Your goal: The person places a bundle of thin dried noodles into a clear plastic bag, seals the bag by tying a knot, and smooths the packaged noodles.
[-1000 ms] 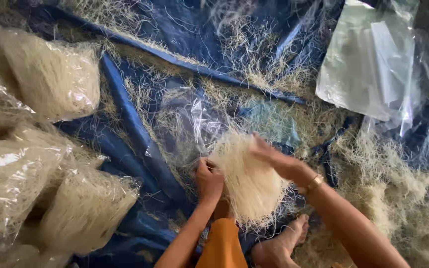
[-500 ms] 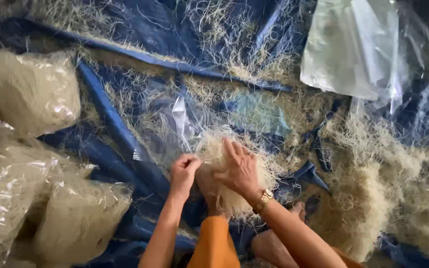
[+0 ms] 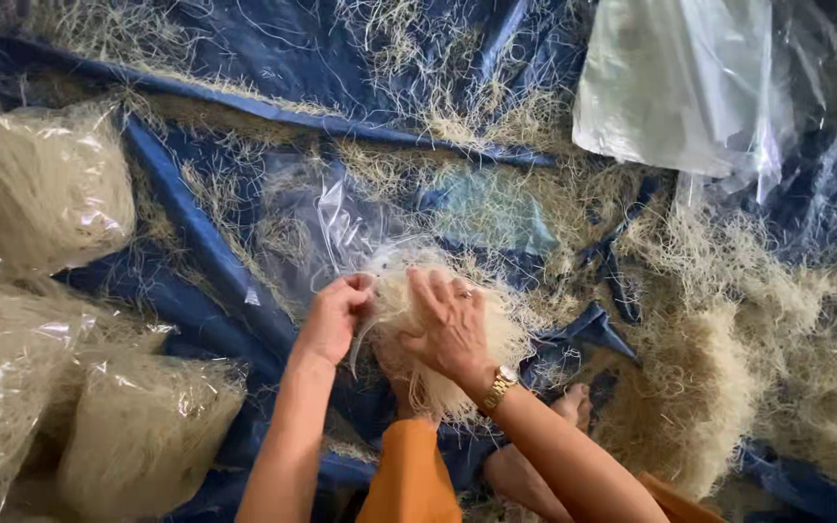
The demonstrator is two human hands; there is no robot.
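A pale bundle of thin dried noodle-like strands (image 3: 496, 334) sits low in the middle of the head view. My right hand (image 3: 449, 324) lies flat on top of it, fingers spread, a gold watch at the wrist. My left hand (image 3: 336, 315) pinches the edge of a clear plastic bag (image 3: 341, 228) at the bundle's left side. The bag spreads away from me over the blue tarp (image 3: 244, 39). The lower part of the bundle is hidden behind my hands and orange-clad knee (image 3: 409, 479).
Several filled clear bags of strands (image 3: 41, 184) are piled at the left. A big loose heap of strands (image 3: 728, 358) lies at the right. A stack of empty clear bags (image 3: 680, 87) rests at the top right. My bare foot (image 3: 573, 407) is on the tarp.
The view has shifted, so the bundle and hands sit further left. My right hand went from the bundle's right edge to pressing flat on top. My left hand has taken the bag's edge.
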